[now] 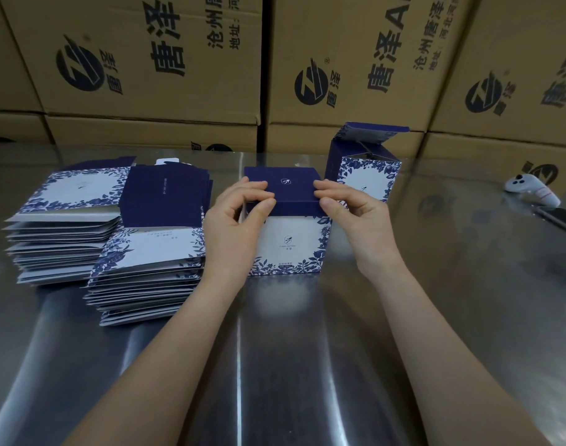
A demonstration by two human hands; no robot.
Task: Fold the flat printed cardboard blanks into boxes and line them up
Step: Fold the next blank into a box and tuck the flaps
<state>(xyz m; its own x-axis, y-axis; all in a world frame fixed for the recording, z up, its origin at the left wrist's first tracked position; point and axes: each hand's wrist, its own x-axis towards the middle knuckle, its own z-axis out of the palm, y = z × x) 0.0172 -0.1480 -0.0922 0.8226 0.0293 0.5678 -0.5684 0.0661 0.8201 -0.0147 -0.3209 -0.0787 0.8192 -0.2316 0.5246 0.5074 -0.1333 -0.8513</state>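
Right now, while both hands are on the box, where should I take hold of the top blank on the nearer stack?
Take the top blank by the right edge of its white floral panel, coming from the right. It lies flat on the nearer stack, and that edge sits beside the left hand, now on the box, so a pinch, thumb on top, probably lifts it alone.

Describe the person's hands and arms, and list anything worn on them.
The left hand and right hand are bare: no gloves, rings or watch show. The left forearm and right forearm are uncovered, with no sleeve in view. The fingernails look short and unpainted.
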